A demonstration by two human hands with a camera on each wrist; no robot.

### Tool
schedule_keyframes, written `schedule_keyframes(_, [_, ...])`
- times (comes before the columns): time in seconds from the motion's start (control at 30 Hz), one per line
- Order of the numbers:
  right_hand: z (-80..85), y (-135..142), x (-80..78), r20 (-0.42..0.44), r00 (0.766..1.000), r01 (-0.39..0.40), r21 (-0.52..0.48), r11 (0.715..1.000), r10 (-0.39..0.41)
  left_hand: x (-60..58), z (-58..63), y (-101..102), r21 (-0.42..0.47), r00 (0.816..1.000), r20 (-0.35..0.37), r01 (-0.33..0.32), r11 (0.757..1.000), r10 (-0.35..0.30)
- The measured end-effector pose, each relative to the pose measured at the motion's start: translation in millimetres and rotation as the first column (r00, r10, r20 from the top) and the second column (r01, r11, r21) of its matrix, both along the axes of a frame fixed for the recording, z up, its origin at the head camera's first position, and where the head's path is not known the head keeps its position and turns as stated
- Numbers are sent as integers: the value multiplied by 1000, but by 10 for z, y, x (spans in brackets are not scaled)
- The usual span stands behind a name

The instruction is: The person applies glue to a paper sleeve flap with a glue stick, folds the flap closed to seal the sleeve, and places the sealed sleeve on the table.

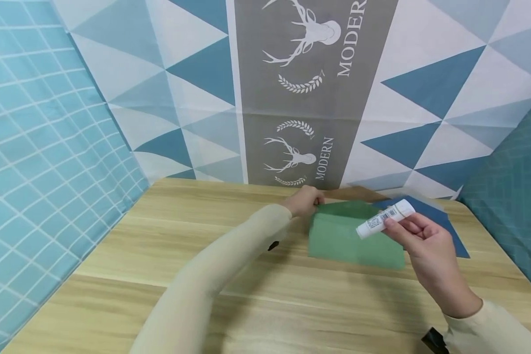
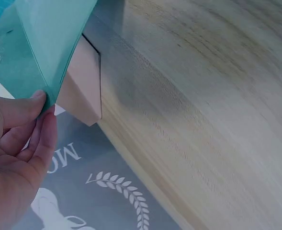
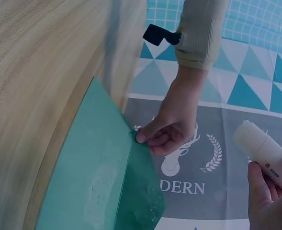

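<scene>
A green envelope (image 1: 356, 238) stands over the wooden table, its darker flap (image 3: 143, 187) folded open at the far side. My left hand (image 1: 304, 200) pinches the envelope's left corner between thumb and fingers; the left wrist view shows that pinch closely. Shiny, wrinkled patches mark the flap. In my right hand (image 1: 429, 246) is a white glue stick (image 1: 386, 219) with printed text and a barcode, held tilted above the envelope's right part without visible contact. Whether its cap is on, I cannot tell.
Behind the green envelope lie a blue envelope (image 1: 447, 228) to the right and a brown one (image 1: 358, 193) near the table's (image 1: 159, 236) back edge. A patterned cloth (image 1: 194, 98) hangs behind the table, with blue tiled sheeting (image 1: 40, 147) on the left.
</scene>
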State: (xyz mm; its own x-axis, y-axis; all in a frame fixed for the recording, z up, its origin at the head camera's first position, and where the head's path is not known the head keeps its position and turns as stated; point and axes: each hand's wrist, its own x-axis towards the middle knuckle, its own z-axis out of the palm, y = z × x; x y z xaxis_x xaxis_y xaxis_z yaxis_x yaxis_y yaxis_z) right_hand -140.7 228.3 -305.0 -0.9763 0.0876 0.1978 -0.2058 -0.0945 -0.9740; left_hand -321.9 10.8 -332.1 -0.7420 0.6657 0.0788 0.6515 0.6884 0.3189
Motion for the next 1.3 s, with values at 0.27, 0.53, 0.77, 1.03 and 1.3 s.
schedule_keyframes(0.27, [-13, -19, 34, 49, 999, 1, 47, 999, -4, 145, 9, -109, -29, 998, 1, 63, 998, -63])
schedule_keyframes(0.53, [-20, -39, 49, 58, 998, -34, 63, 997, 30, 365, 83, -238, -17, 994, 36, 106, 994, -105])
schedule_keyframes(0.77, [-56, -106, 74, 86, 994, -72, 83, 994, 65, 531, 43, -398, -3, 990, 48, 129, 992, -129])
schedule_keyframes(1.03, [-91, -184, 96, 85, 992, -105, 115, 988, 95, 688, -71, -526, 6, 985, 151, 88, 996, -88])
schedule_keyframes(1.3, [-111, -271, 95, 189, 976, -152, 249, 957, 106, 850, -260, -698, -58, 984, 137, 118, 991, -109])
